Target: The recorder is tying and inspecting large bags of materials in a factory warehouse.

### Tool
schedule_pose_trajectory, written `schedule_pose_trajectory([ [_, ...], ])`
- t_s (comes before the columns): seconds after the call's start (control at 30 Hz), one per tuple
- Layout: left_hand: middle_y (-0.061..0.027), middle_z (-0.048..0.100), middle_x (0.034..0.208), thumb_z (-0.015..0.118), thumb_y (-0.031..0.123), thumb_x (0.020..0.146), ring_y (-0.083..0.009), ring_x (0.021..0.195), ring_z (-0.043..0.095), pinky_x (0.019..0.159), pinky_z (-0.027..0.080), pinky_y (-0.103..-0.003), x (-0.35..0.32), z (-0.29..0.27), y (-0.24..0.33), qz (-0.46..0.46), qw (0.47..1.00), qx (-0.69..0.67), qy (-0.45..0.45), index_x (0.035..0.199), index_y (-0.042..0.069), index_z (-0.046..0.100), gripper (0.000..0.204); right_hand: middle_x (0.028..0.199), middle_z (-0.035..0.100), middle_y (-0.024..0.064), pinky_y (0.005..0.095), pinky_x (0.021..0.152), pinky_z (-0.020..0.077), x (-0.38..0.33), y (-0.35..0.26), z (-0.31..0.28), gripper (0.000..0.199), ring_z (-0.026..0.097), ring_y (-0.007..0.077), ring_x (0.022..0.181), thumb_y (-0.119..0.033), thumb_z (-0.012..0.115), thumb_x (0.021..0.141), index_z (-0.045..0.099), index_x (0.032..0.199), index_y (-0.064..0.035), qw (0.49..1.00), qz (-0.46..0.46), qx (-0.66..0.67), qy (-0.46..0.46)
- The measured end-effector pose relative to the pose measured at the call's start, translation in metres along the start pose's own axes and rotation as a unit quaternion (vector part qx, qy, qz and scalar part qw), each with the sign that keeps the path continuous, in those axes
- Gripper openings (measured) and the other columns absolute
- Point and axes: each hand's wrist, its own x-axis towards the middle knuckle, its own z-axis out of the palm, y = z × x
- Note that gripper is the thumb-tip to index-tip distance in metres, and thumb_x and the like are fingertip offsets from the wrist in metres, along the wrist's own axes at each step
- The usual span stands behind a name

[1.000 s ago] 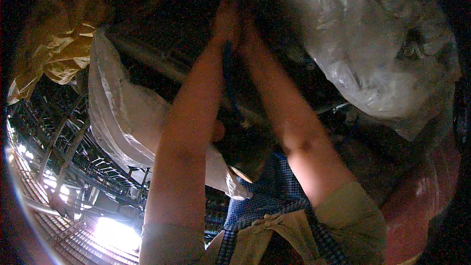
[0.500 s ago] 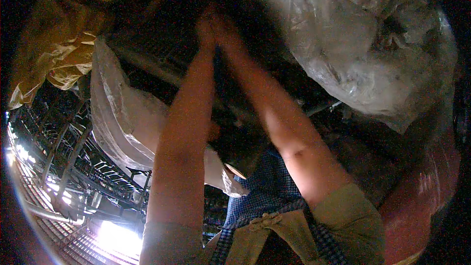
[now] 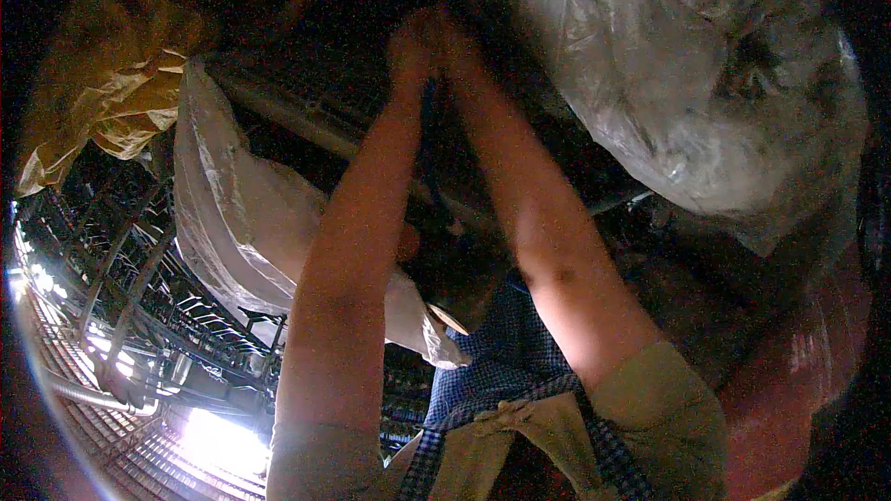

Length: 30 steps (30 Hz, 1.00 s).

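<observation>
My left hand [image 3: 411, 44] and my right hand [image 3: 455, 44] are side by side in deep shadow at the top middle, arms stretched far out. They nearly touch, and both look closed, fingers drawn in. What they grip, if anything, is lost in the dark. A thin dark blue strip [image 3: 431, 144] hangs just below them, between my forearms; whether it runs into my hands I cannot make out. Left of my left forearm droops a whitish plastic sheet [image 3: 246, 213]. Beyond my right forearm bulges a big clear plastic bag [image 3: 668, 83].
Yellow-brown crumpled sheeting [image 3: 116, 83] hangs at the upper left. A long bar [image 3: 297, 116] slants behind my left forearm. Dark metal framework and bright light fill the lower left. A reddish surface [image 3: 789, 390] lies at the lower right. My blue checked garment [image 3: 506, 343] shows below.
Both hands have shifted slightly to the right in the picture, still close together. The blue strip between my forearms shows more clearly and longer now.
</observation>
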Motion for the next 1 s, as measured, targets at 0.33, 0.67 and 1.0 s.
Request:
schedule_pose_trajectory([
  [0.33, -0.0186, 0.062, 0.124, 0.06, 0.031, 0.089, -0.0376, 0.105, 0.064, 0.088, 0.054, -0.045, 0.017, -0.059, 0.044, -0.042, 0.978, 0.125, -0.164, 0.128, 0.012, 0.06, 0.044, 0.134, 0.053, 0.0145, 0.0394, 0.106, 0.0395, -0.048, -0.051, 0.03, 0.068, 0.05, 0.0277, 0.122, -0.054, 0.054, 0.094, 0.042, 0.139, -0.0045, 0.988, -0.013, -0.154, 0.023],
  [0.67, -0.0141, 0.035, 0.154, 0.054, 0.015, 0.089, -0.0305, 0.14, 0.036, 0.118, 0.028, -0.041, -0.006, -0.095, 0.063, 0.276, 0.895, 0.329, -0.12, 0.148, 0.006, 0.035, 0.063, 0.145, 0.042, 0.0218, 0.0422, 0.111, 0.0349, 0.037, 0.002, -0.012, 0.086, 0.042, 0.0342, 0.134, -0.057, 0.057, 0.091, 0.022, 0.149, -0.0034, 0.962, -0.051, -0.267, 0.021],
  [1.0, -0.018, 0.031, 0.155, 0.043, 0.013, 0.094, -0.0326, 0.137, 0.039, 0.113, 0.035, -0.041, -0.014, -0.059, 0.037, 0.271, 0.906, 0.304, -0.115, 0.148, 0.005, 0.035, 0.055, 0.148, 0.039, 0.0242, 0.0435, 0.113, 0.0334, 0.025, 0.008, 0.008, 0.084, 0.04, 0.0367, 0.137, -0.053, 0.055, 0.092, 0.021, 0.151, -0.003, 0.897, -0.122, -0.421, 0.056],
])
